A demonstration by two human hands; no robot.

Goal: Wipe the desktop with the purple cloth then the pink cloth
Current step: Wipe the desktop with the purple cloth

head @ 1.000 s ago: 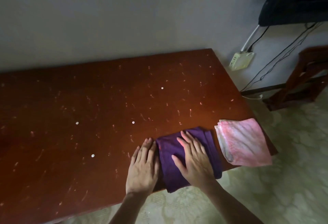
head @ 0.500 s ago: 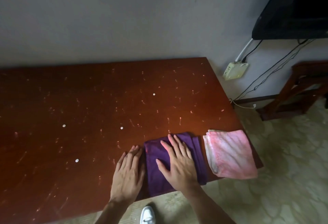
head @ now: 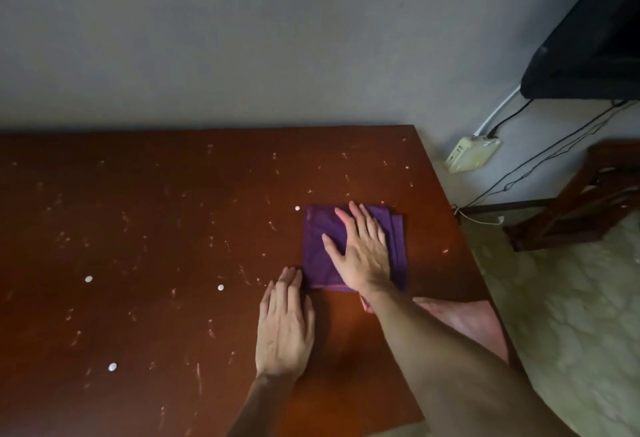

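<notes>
Left hand [head: 284,327] and right hand [head: 363,246]: bare, no gloves, rings or watch visible. Both forearms bare to the frame edge; no sleeve in view. Nails short and unpainted.

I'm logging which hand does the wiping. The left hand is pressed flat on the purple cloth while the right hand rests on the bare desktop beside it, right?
Not quite: the hands are swapped. In the head view the right hand lies flat on the purple cloth, and the left hand rests on the bare desktop beside it.
</notes>
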